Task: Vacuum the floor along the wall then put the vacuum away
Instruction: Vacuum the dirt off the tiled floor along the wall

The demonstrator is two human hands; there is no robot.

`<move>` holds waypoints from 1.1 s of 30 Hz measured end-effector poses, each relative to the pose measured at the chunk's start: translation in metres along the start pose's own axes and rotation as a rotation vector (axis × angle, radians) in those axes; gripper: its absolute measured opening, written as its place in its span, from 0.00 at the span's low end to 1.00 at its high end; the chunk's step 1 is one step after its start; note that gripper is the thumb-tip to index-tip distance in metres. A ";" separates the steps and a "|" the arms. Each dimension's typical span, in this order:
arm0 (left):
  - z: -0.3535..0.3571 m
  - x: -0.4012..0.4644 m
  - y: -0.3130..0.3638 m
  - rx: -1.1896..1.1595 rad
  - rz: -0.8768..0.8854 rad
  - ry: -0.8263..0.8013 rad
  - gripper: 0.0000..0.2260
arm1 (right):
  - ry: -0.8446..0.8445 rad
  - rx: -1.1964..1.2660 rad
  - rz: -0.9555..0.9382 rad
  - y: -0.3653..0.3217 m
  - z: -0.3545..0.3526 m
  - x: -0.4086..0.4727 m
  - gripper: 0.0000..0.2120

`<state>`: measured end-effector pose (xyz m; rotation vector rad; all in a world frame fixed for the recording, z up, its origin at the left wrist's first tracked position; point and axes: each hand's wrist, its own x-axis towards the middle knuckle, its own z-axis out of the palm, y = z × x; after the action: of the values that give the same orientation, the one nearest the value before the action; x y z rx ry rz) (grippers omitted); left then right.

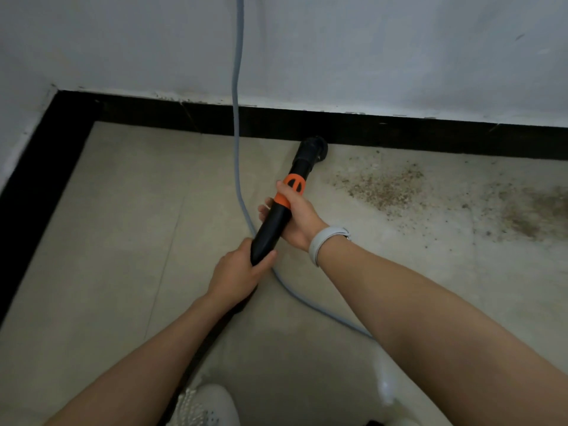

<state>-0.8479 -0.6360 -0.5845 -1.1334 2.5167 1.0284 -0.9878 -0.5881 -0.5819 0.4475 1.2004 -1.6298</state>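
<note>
A black vacuum wand with an orange collar slants from my hands down to the floor. Its round black nozzle sits on the tile right against the black skirting of the white wall. My left hand grips the wand's lower black end. My right hand, with a pale wristband, grips it higher, just under the orange collar. Brown grit lies scattered on the beige tile to the right of the nozzle.
A grey cable hangs down the wall and curls across the floor under my right arm. More dirt darkens the tile far right. The skirting turns a corner at left. My white shoe shows at the bottom.
</note>
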 end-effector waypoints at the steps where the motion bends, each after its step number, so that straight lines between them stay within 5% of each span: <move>1: -0.001 0.002 -0.002 -0.031 0.005 -0.017 0.16 | 0.004 -0.001 -0.002 0.000 0.002 0.001 0.08; 13: 0.030 0.015 0.053 -0.197 0.145 -0.200 0.10 | 0.262 0.004 -0.126 -0.039 -0.048 -0.009 0.08; 33: 0.100 0.038 0.177 0.141 0.394 -0.345 0.18 | 0.401 0.161 -0.181 -0.119 -0.182 -0.038 0.10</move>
<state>-1.0119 -0.5094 -0.5835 -0.3852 2.5217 1.0069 -1.1226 -0.4136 -0.5743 0.8169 1.4417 -1.8565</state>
